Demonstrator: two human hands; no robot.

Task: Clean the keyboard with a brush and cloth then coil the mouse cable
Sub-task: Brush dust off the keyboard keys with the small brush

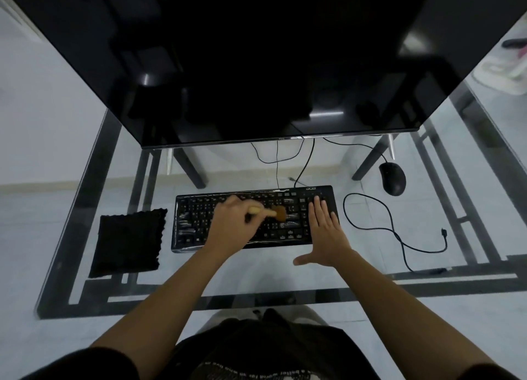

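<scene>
A black keyboard (pixel 194 223) lies on the glass table under a large dark monitor. My left hand (pixel 231 225) grips a small wooden-handled brush (pixel 278 213), whose bristles rest on the keys right of centre. My right hand (pixel 325 231) lies flat, fingers spread, on the keyboard's right end. A folded black cloth (pixel 128 242) sits left of the keyboard. A black mouse (pixel 393 178) rests at the far right, and its loose cable (pixel 370 225) snakes across the glass to a plug near the right edge.
The monitor (pixel 256 66) leans over the far half of the table. Thin cables (pixel 276 163) hang behind the keyboard. The glass table's front edge (pixel 199 308) runs just above my lap. Dark frame bars show through the glass.
</scene>
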